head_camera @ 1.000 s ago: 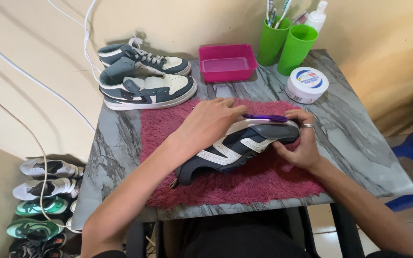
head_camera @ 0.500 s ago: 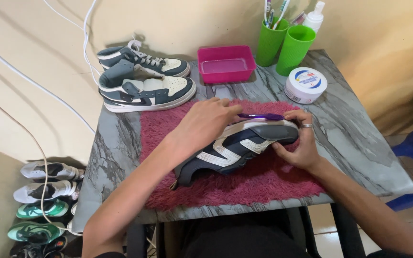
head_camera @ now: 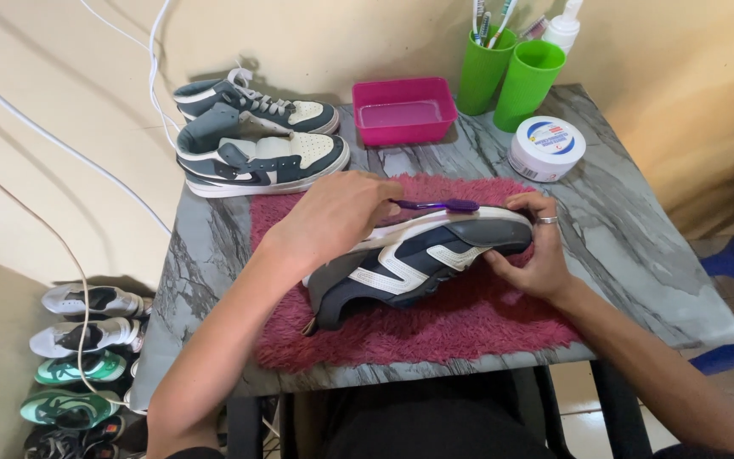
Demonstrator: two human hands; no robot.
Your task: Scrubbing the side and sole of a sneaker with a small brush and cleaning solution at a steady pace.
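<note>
Toothbrush (head_camera: 435,205) barely shifted | left hand (head_camera: 337,217) | round white tub (head_camera: 546,149) behind sneaker (head_camera: 418,259)

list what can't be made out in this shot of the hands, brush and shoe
Head view only:
- Purple toothbrush: its handle end is hidden inside the left hand.
- Dark blue and white sneaker: its far side faces away, partly behind the left hand.
- Right hand: fingertips tucked behind the sneaker's toe.
- Green plastic cups: contents cut off by the top edge.

A home corner used for shoe cleaning: a small marble-patterned bench (head_camera: 639,255) against a cream wall (head_camera: 61,76), sneakers (head_camera: 78,340) lined on the floor beside it.
</note>
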